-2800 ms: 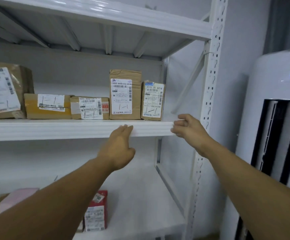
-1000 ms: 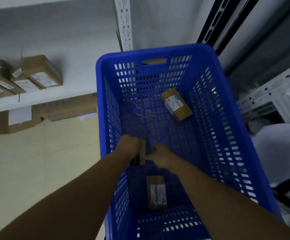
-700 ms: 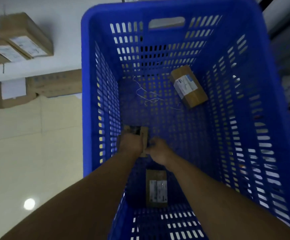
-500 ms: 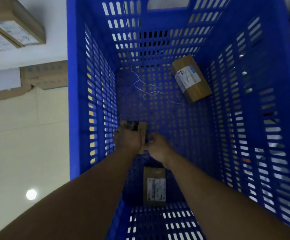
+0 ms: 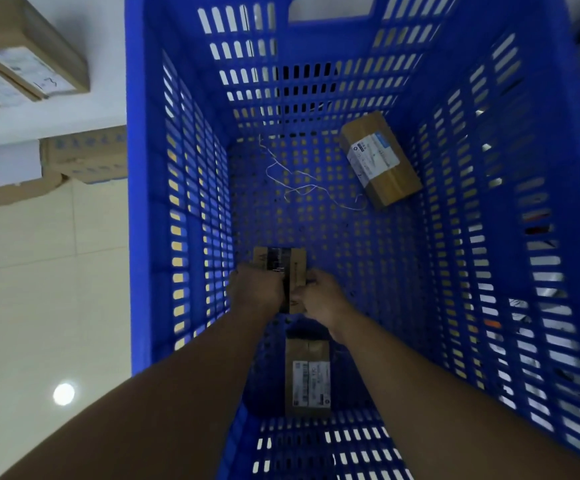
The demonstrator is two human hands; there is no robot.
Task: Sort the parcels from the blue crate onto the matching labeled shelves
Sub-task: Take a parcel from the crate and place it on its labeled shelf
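Snugly, parcel (image 5: 297, 268) between left hand (image 5: 255, 289), right hand (image 5: 323, 299)

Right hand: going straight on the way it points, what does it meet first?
The right hand grips the small parcel directly ahead of it, so that comes first, with the left hand gripping its other side. Beyond them, likely the left wall of the blue crate; depth is unclear.

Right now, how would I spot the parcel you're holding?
Inside the blue crate, near its left wall, the left hand and right hand grip a brown parcel. Unlike the far parcel and near parcel, both white-labelled, it shows a black band.
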